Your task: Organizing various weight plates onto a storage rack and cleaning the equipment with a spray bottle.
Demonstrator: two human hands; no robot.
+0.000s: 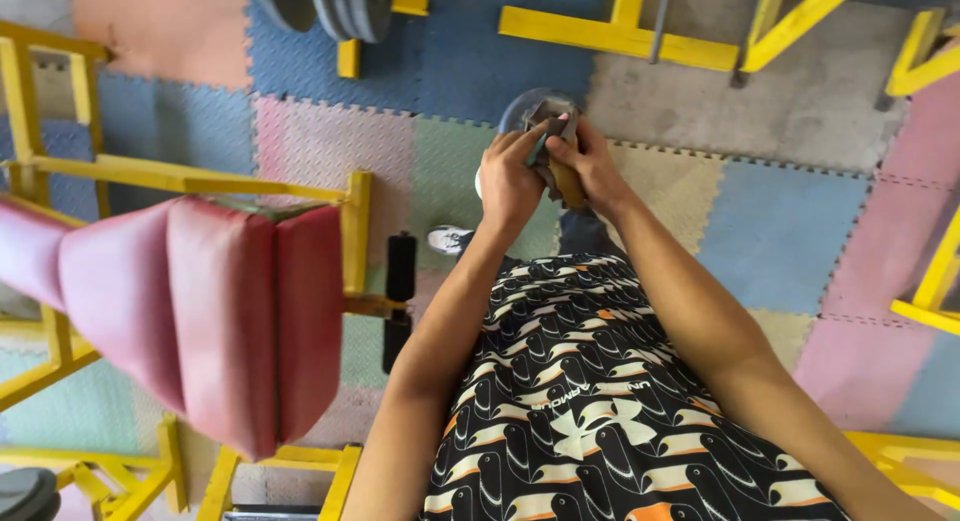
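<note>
Both hands, left hand (510,181) and right hand (590,166), fingers clamped on a grey dumbbell (545,116) held out front; slipping fingers could likely drop it onto the foam floor mats (780,231) or white shoe (450,240) below.

Bright daylight, sharp, wide-angle edge distortion.

A dull grey metal dumbbell (540,116) with a worn, matt plate is gripped by the left hand (508,181) and the right hand (590,171). The floor (330,151) is covered in foam mats with a rough, studded texture. The bench pads (200,311) on the left are seen in scuffed red vinyl, slightly glossy, on a yellow painted metal frame (180,176).
</note>
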